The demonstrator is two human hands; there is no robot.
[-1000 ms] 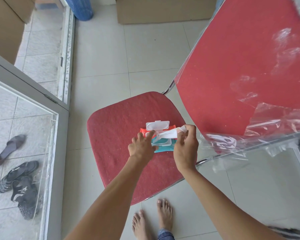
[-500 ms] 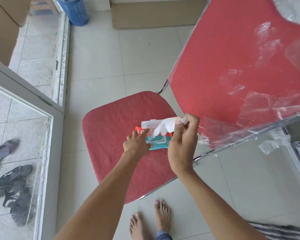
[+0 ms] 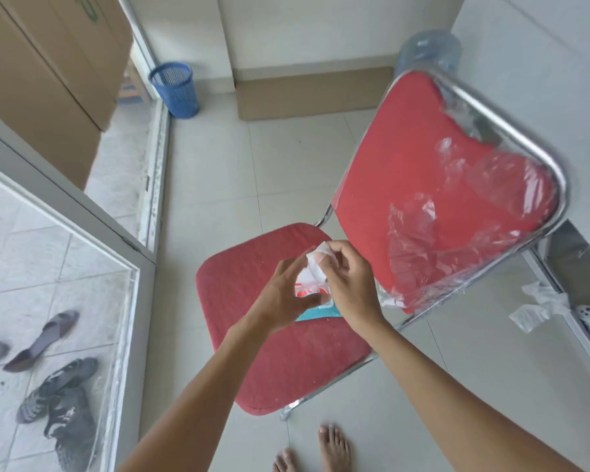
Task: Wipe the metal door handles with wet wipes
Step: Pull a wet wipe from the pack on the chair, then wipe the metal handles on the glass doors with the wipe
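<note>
A teal and red wet wipe pack [image 3: 317,311] lies on the red seat of a chair [image 3: 280,369], mostly hidden under my hands. My right hand [image 3: 349,284] is pinched on a white wet wipe [image 3: 312,270] held just above the pack. My left hand [image 3: 283,294] is beside it, fingers spread and touching the wipe's lower left side. No door handle is visible.
The chair's red backrest [image 3: 423,199], wrapped in torn clear plastic, rises at the right. A glass door frame [image 3: 140,301] stands at the left with shoes [image 3: 58,396] behind it. A blue basket [image 3: 176,88] and cardboard boxes [image 3: 41,80] sit at the back. My bare feet [image 3: 321,451] are below.
My right hand has pulled the wipe up and free of the pack. My left hand left the pack and rose to the wipe. The view tilted up, showing more of the room.
</note>
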